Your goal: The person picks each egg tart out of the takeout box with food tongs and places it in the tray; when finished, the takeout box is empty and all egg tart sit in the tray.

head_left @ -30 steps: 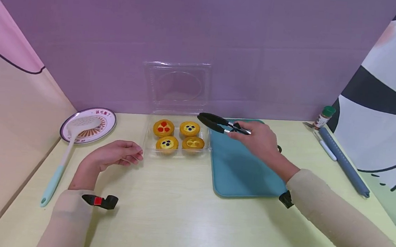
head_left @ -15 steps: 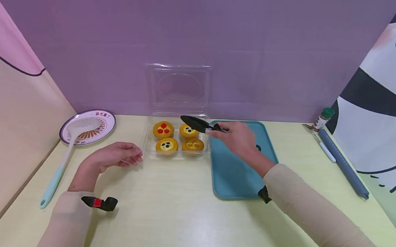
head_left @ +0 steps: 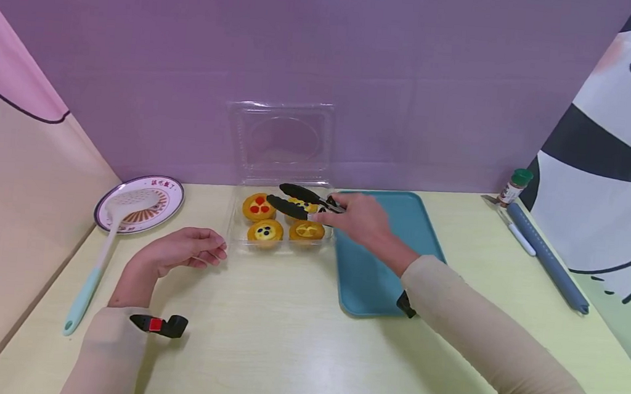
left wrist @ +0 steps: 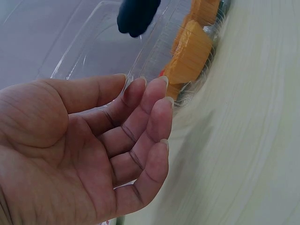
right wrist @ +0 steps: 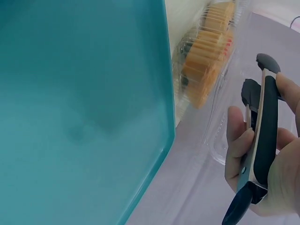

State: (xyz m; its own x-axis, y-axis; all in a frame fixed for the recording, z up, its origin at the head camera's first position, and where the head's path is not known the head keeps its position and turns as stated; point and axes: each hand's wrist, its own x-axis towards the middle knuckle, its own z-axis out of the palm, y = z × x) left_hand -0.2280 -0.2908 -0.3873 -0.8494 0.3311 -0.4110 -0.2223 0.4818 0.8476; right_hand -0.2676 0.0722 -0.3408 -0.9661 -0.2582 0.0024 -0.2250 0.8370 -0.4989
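Note:
My right hand [head_left: 362, 218] grips tongs [right wrist: 265, 136] with black tips and metal arms. The tongs' tips stand apart above the back right egg tart [head_left: 311, 208], partly covering it. Several yellow tarts sit in a clear plastic box [head_left: 236, 240] whose lid [head_left: 283, 139] stands raised against the wall. The front left tart [head_left: 265, 232] and back right one bear dark dots; the back left tart [head_left: 259, 207] has red pieces. My left hand [head_left: 183, 251] is beside the box's front left edge, fingers loosely bent with nothing gripped; whether the fingertips touch the box I cannot tell.
A blue tray [head_left: 375, 282] lies right of the box, under my right forearm. On the left, a skimmer [head_left: 101, 260] rests across a patterned plate [head_left: 172, 207]. At far right are a green-capped jar [head_left: 513, 186], a white-handled knife [head_left: 520, 238] and a blue-grey roll [head_left: 547, 258].
My right hand has moved left with the tongs, from above the tray to over the tarts. The tips closed partway, then spread again. My left hand has stayed in place.

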